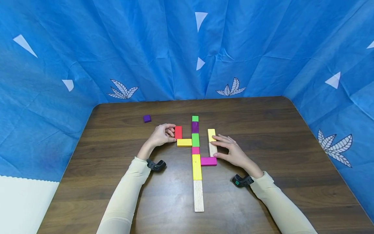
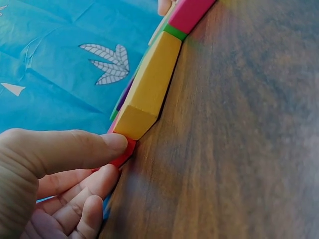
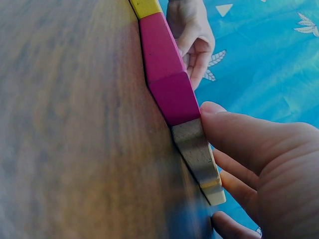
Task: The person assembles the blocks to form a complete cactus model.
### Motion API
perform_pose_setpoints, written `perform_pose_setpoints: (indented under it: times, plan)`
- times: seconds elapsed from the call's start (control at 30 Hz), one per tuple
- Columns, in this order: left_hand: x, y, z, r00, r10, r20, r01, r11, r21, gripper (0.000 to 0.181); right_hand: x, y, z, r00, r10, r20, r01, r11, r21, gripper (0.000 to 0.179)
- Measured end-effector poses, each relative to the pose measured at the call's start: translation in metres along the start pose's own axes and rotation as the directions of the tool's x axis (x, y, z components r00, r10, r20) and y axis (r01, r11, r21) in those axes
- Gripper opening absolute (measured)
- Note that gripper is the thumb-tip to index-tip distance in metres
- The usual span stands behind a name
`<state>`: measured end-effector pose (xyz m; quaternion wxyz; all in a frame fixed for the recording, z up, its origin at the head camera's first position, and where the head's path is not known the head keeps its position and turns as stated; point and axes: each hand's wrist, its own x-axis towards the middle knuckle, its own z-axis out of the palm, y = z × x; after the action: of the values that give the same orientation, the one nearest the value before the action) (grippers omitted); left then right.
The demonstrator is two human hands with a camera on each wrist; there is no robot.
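Observation:
Wooden blocks lie in a branching pattern on the table. My left hand (image 1: 161,135) holds a red block (image 1: 178,132) at its left side, thumb near the lower corner and index finger near the upper one. That block meets the end of a lying yellow block (image 1: 184,143). At the right, my right hand (image 1: 232,151) touches a plain wood block (image 1: 213,149) and the pale yellow block (image 1: 211,134) above it, its fingers fairly straight. In the right wrist view the thumb rests by the joint between the plain block and a magenta block (image 3: 174,99).
A central column runs from a small green block (image 1: 195,118) through purple (image 1: 195,127), green, pink and yellow blocks (image 1: 197,167) to a long plain block (image 1: 198,196). A purple block (image 1: 147,118) lies apart at the back left. Blue cloth (image 1: 181,48) hangs around the table (image 1: 248,110).

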<state>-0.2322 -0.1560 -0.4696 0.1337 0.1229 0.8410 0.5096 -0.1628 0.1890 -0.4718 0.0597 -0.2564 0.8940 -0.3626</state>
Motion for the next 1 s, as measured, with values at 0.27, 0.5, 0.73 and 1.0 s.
perform_pose_setpoints:
  times: [0.27, 0.5, 0.73, 1.0]
  plan:
    - [-0.002, -0.003, -0.001, 1.000, 0.016, 0.002, -0.016, 0.999, -0.030, 0.070, 0.000, -0.001, 0.000, 1.000, -0.002, -0.003, 0.002, 1.000, 0.005, 0.052]
    - [-0.010, -0.006, -0.009, 0.996, 0.051, -0.073, -0.056, 0.997, -0.056, 0.061, 0.000, -0.001, -0.001, 1.000, -0.002, -0.003, 0.002, 1.000, 0.003, 0.051]
    - [-0.014, -0.010, -0.032, 0.892, 0.113, -0.438, -0.133, 0.991, -0.014, 0.047, -0.001, 0.000, -0.001, 1.000, -0.005, -0.003, 0.005, 1.000, -0.006, 0.052]
    - [-0.014, -0.030, -0.078, 0.890, -0.040, -0.454, 0.058, 0.998, 0.026, 0.072, 0.000, 0.001, 0.000, 1.000, -0.019, -0.006, 0.019, 1.000, -0.009, 0.052]
